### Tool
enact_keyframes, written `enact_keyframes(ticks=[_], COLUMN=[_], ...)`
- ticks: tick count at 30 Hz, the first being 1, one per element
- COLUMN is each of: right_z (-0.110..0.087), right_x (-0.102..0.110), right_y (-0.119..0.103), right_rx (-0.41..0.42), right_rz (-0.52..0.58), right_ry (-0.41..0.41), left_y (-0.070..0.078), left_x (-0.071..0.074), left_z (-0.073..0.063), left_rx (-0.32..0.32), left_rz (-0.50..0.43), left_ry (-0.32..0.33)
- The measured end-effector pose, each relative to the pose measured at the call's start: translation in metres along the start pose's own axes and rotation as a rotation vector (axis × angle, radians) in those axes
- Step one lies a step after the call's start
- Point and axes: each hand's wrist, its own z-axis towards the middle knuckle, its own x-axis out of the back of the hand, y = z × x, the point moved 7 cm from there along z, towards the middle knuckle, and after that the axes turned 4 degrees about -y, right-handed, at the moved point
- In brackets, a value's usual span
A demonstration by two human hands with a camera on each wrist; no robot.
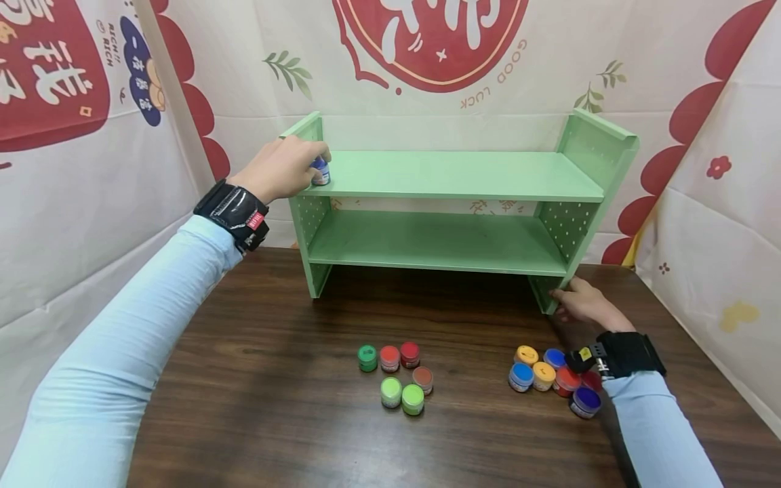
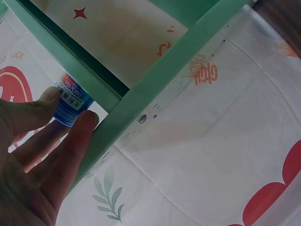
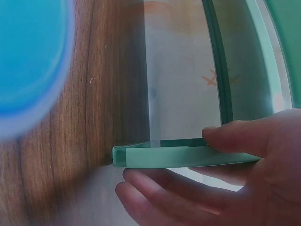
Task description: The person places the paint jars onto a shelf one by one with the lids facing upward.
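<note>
My left hand (image 1: 287, 166) pinches a small blue paint jar (image 1: 321, 172) between thumb and fingers, at the left end of the upper board of a green two-tier shelf (image 1: 451, 175). In the left wrist view, the jar (image 2: 73, 101) shows a printed label beside the shelf's side panel. Whether its base touches the board I cannot tell. Low on the right, my right hand (image 1: 584, 303) grips the front edge of the shelf's side panel. The right wrist view has the thumb on one face of that panel (image 3: 188, 157) and fingers (image 3: 155, 188) along the other.
On the brown table (image 1: 274, 407), several jars with green, red and brown lids (image 1: 390, 391) stand in front of the shelf. Another group with yellow, blue and red lids (image 1: 544, 375) sits by my right wrist, partly hidden by it. Printed cloth (image 1: 427, 129) hangs behind and at both sides.
</note>
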Motion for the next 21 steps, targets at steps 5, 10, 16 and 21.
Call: enact_keyframes(ticks=[5, 10, 16, 21], right_z=[0.000, 0.000, 0.001, 0.001], right_x=[0.001, 0.000, -0.001, 0.001], right_y=[0.000, 0.000, 0.000, 0.001], right_rx=[-0.003, 0.000, -0.001, -0.009], right_rz=[-0.006, -0.014, -0.013, -0.006], right_ry=[-0.001, 0.002, 0.001, 0.013], left_y=[0.000, 0.003, 0.022, 0.049], left_x=[0.000, 0.004, 0.004, -0.021], left_z=[-0.002, -0.014, -0.044, -0.063], left_rx=[0.000, 0.009, -0.036, -0.128], left_rz=[-0.005, 0.012, 0.012, -0.081], left_ry=[0.003, 0.116, 0.478, 0.543])
